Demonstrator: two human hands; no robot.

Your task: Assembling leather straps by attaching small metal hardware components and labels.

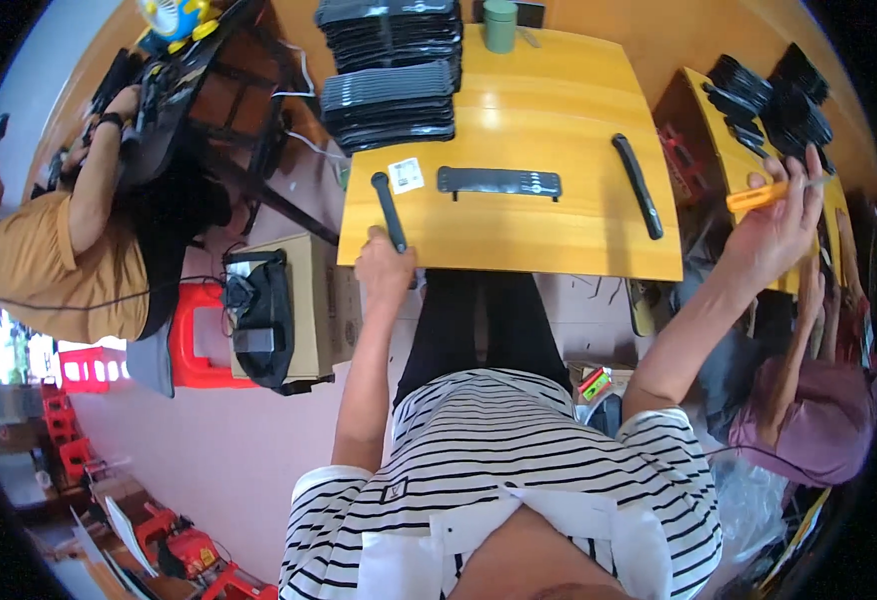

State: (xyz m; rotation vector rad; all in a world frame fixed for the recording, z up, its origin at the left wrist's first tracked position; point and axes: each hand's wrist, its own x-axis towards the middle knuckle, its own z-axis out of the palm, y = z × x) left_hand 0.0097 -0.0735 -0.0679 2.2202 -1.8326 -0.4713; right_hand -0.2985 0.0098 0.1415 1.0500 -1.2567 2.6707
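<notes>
At the table's near left edge, my left hand (386, 270) is closed on the lower end of a narrow black strap-like piece (389, 208). Raised off the table's right side, my right hand (781, 235) grips an orange-handled utility knife (757, 196), with a thin grey tip past the fingers. A flat black strip (499, 181) with small pale marks lies crosswise mid-table, two short tabs under it. Beside the left-hand piece is a white printed label (406, 174). Another long black strip (638, 187) lies lengthwise near the right edge.
Tall stacks of black packs (389, 100) stand at the table's (559, 100) far left, near a green canister (500, 26). A cardboard box (304, 300) and red stool (194, 345) are to the left. People work on both sides; a right-hand table holds more black packs (794, 110).
</notes>
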